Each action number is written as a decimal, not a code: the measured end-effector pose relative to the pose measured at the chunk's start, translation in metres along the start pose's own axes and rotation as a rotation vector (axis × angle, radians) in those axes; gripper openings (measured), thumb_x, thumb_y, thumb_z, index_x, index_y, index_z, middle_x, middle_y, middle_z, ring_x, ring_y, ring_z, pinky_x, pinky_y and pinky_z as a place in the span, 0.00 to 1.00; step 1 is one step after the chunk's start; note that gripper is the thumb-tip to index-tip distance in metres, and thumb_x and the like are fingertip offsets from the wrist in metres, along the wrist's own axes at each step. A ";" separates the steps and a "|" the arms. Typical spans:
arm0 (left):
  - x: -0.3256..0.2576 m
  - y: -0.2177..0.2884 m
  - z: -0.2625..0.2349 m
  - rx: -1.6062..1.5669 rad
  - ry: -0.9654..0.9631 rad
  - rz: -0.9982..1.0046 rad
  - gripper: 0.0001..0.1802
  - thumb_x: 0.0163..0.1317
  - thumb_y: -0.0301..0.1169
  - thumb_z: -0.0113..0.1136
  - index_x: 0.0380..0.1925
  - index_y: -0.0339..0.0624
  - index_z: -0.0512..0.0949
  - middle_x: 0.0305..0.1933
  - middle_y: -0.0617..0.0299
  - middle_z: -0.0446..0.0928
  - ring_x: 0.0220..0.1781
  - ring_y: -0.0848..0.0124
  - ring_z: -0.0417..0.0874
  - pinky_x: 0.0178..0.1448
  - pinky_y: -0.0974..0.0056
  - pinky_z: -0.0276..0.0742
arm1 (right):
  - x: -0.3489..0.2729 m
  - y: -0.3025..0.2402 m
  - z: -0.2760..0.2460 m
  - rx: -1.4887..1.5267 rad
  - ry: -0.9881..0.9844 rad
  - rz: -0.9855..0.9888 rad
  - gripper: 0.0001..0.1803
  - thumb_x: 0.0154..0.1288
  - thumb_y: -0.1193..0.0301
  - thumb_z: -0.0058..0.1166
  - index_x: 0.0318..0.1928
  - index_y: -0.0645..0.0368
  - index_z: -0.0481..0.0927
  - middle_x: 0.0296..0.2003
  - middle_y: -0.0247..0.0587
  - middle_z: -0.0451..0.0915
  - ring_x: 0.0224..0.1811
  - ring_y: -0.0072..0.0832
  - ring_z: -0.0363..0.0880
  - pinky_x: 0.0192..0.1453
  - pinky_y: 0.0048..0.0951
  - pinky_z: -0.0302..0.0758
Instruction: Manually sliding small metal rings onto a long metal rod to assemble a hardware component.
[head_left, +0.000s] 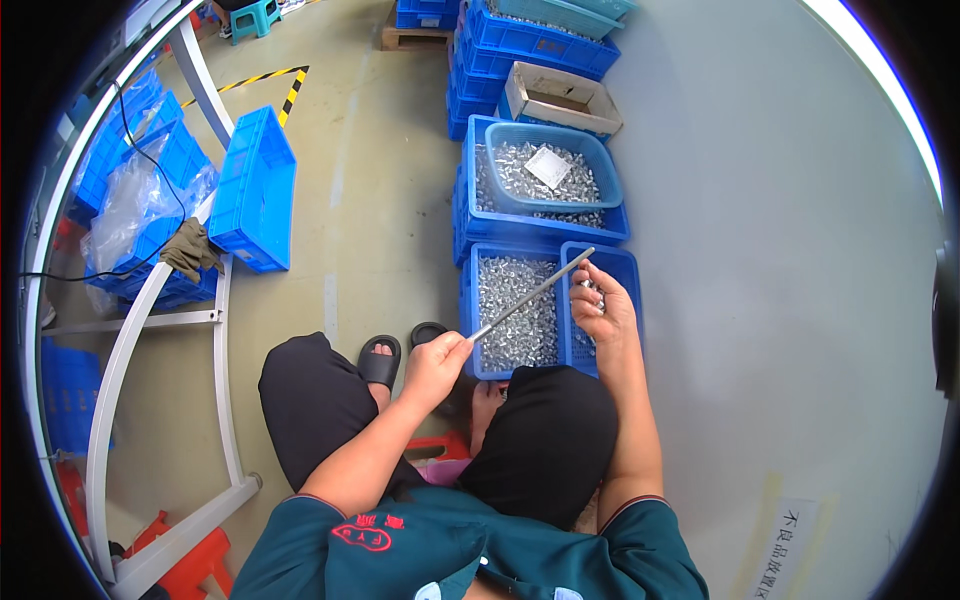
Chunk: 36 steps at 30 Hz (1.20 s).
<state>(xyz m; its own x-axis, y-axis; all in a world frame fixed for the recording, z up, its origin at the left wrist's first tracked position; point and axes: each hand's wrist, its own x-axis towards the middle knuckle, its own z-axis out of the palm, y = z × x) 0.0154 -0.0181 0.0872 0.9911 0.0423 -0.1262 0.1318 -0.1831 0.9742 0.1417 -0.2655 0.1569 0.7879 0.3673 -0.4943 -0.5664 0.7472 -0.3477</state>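
The person sits low with knees raised, facing a row of blue bins along a grey wall. The left hand (435, 365) is closed around the lower end of a thin metal rod (532, 294), which slants up and to the right across the nearest bins. The right hand (600, 305) meets the rod's upper end, fingers curled and holding a few small silver parts against it; how tightly the fingers close there cannot be told. The two hands are apart, joined only by the rod. Directly beneath the rod stands a blue bin of small silver metal parts (512, 310), and just beside it on the right a narrower blue bin (612, 270), largely hidden by the right hand and forearm. Beyond these a light blue basket (553, 165) rests on a larger blue crate, also full of silver parts, with a white slip of paper (549, 166) lying on top. Further back is an open cardboard box (560, 97) on stacked blue crates. The person's black-clad knees block the lower edge of the near bins, and a black sandal (381, 360) shows on the floor between them. To the left, an empty blue tray (256, 190) leans against a white metal frame (150, 310), with clear plastic bags (135, 205) and a brown glove (190, 250) on it.
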 end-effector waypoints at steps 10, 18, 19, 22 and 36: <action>-0.009 0.002 -0.010 0.120 -0.021 0.005 0.14 0.61 0.40 0.52 0.26 0.41 0.76 0.15 0.56 0.70 0.17 0.64 0.73 0.24 0.62 0.65 | 0.012 -0.009 -0.013 0.161 -0.075 -0.126 0.10 0.53 0.84 0.47 0.38 0.64 0.73 0.32 0.40 0.74 0.20 0.18 0.65 0.14 0.15 0.58; -0.009 -0.001 -0.013 0.200 -0.038 0.014 0.14 0.61 0.42 0.51 0.27 0.44 0.76 0.16 0.55 0.71 0.19 0.60 0.75 0.25 0.59 0.66 | 0.012 -0.006 -0.008 0.131 -0.085 -0.152 0.06 0.60 0.79 0.51 0.38 0.60 0.75 0.35 0.40 0.78 0.17 0.15 0.63 0.13 0.14 0.55; -0.009 -0.004 -0.013 0.195 -0.037 0.013 0.14 0.61 0.42 0.51 0.27 0.44 0.76 0.16 0.55 0.71 0.19 0.60 0.75 0.25 0.59 0.66 | 0.013 -0.005 -0.007 0.127 -0.083 -0.151 0.06 0.60 0.79 0.51 0.38 0.60 0.75 0.35 0.40 0.78 0.17 0.15 0.63 0.13 0.14 0.55; -0.009 -0.004 -0.013 0.190 -0.022 0.035 0.14 0.61 0.42 0.51 0.27 0.44 0.76 0.16 0.55 0.71 0.20 0.59 0.75 0.25 0.59 0.67 | 0.012 -0.004 -0.006 0.121 -0.055 -0.144 0.06 0.61 0.76 0.51 0.39 0.60 0.75 0.35 0.39 0.77 0.17 0.15 0.63 0.13 0.14 0.55; -0.009 0.001 -0.015 0.211 -0.016 0.048 0.15 0.62 0.43 0.51 0.27 0.43 0.76 0.17 0.55 0.72 0.21 0.58 0.76 0.26 0.58 0.67 | 0.013 -0.004 -0.006 0.008 -0.073 0.013 0.05 0.62 0.71 0.51 0.36 0.59 0.74 0.31 0.39 0.76 0.17 0.14 0.62 0.13 0.13 0.54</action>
<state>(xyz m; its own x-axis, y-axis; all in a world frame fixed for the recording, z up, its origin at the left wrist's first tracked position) 0.0065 -0.0043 0.0922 0.9963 0.0136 -0.0854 0.0840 -0.3860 0.9186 0.1532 -0.2667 0.1473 0.7960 0.4164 -0.4393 -0.5752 0.7464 -0.3347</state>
